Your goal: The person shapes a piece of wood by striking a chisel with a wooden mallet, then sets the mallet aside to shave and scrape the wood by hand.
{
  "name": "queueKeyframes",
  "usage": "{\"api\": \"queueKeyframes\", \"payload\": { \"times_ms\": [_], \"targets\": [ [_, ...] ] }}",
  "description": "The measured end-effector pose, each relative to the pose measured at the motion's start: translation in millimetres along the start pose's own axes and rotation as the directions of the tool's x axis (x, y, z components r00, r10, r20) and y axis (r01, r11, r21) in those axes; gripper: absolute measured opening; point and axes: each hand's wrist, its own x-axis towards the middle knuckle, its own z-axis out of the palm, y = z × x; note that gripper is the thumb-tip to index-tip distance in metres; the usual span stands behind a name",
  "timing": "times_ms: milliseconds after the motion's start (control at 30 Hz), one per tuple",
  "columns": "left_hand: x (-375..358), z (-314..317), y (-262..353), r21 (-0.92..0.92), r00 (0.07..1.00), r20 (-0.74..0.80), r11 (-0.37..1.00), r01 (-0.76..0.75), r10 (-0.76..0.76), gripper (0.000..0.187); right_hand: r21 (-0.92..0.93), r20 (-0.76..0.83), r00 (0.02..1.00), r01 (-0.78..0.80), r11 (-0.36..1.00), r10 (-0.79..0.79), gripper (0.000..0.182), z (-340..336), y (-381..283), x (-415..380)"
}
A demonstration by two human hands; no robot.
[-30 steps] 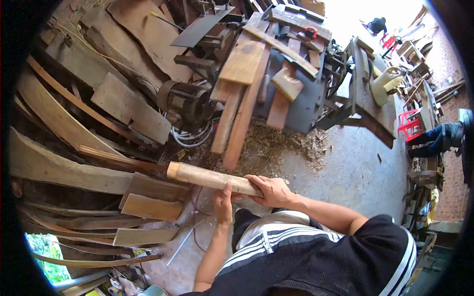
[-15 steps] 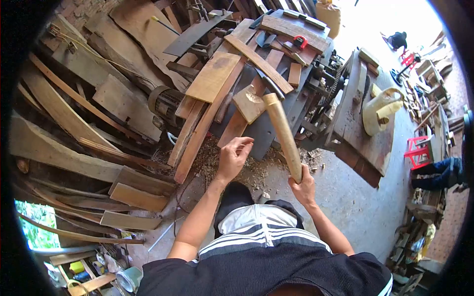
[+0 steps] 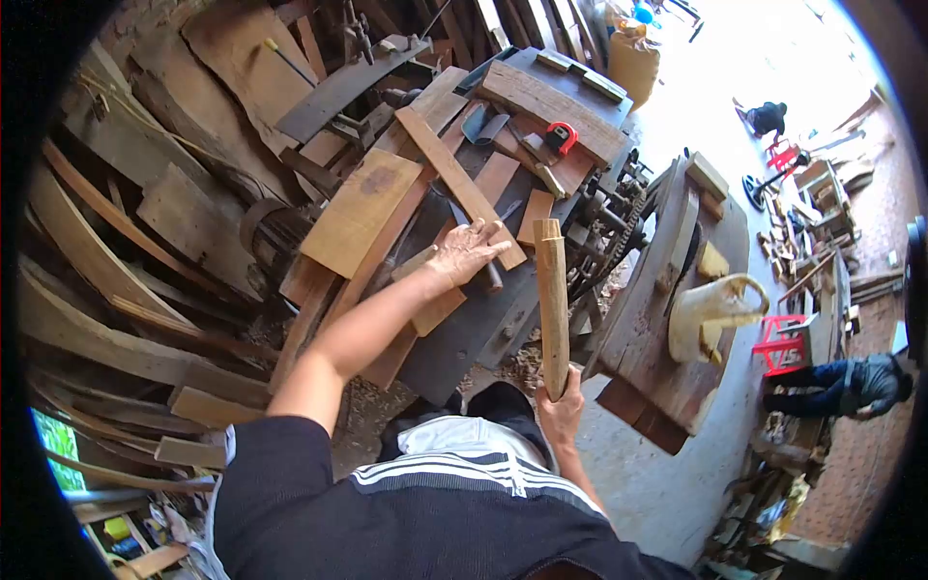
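My right hand grips the lower end of a thick, rounded wooden stick, which stands nearly upright and has a narrower stepped tip. Over the metal-topped bench, my left hand reaches out with its fingers extended, at a narrow wooden strip. Just below those fingers lies a chisel-like tool, mostly covered by the hand. A pale wooden block sits partly hidden under my left forearm. To the left of the strip rests a wide yellowish board.
A red tape measure lies farther back on the bench. At the right, a second wooden bench carries a cream plastic jug. Curved planks lean along the left. Two people are at the far right, near a red stool.
My left hand has moved forward from near my body to over the bench, and its fingers have straightened. My view has shifted closer to the bench; the stick stays in my right hand, more upright.
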Motion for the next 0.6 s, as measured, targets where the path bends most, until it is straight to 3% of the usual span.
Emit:
{"api": "queueKeyframes", "payload": {
  "times_ms": [33, 100, 167, 200, 300, 400, 500, 567, 600],
  "targets": [
    [10.2, -0.2, -2.5, -0.014, 0.994, 0.11, 1.0, 0.006, -0.004, 0.054, -0.016, 0.021, 1.0, 0.0, 1.0, 0.0, 0.045, -5.1, -1.7, 9.7],
    [22.1, 6.1, -10.4, -0.015, 0.994, 0.104, 1.0, -0.024, 0.025, 0.056, -0.076, -0.003, 0.997, -0.072, 0.995, 0.072, 0.045, -9.7, -8.4, 27.5],
    [35.4, 3.8, -15.7, -0.037, 0.988, 0.133, 0.996, -0.079, 0.083, 0.056, -0.017, 0.022, 0.996, -0.082, 0.996, 0.083, 0.046, -7.2, -1.3, 45.1],
    [41.6, 4.8, -16.3, 0.015, 0.991, 0.068, 0.993, -0.117, 0.116, 0.053, -0.024, 0.031, 0.993, -0.11, 0.994, 0.111, 0.046, -6.9, -1.3, 49.3],
    [65.5, 1.4, -11.8, 0.076, 0.994, 0.091, 0.995, -0.062, 0.055, 0.04, 0.06, 0.107, 0.987, -0.13, 0.99, 0.123, 0.045, -11.4, -5.1, 64.5],
    [91.8, 13.4, -22.4, 0.113, 0.999, -0.044, 0.993, 0.015, -0.01, 0.033, 0.189, 0.189, 0.98, -0.097, 0.977, 0.061, 0.046, -17.2, -9.5, 89.7],
    [115.6, 31.7, -27.6, 0.182, 0.982, -0.172, 0.977, 0.113, -0.082, 0.029, 0.205, 0.263, 0.964, -0.027, 0.978, -0.029, 0.046, -21.3, -3.2, 126.7],
    [123.6, 31.0, -22.7, 0.208, 0.984, -0.002, 0.962, 0.175, -0.178, 0.034, 0.223, 0.332, 0.943, -0.091, 0.971, 0.012, 0.044, -19.0, 1.2, 144.4],
    [119.8, 27.9, -22.2, 0.145, 0.984, -0.057, 0.974, 0.173, -0.167, 0.037, 0.235, 0.317, 0.948, -0.084, 0.968, 0.006, 0.044, -17.9, -2.0, 151.6]
  ]
}}
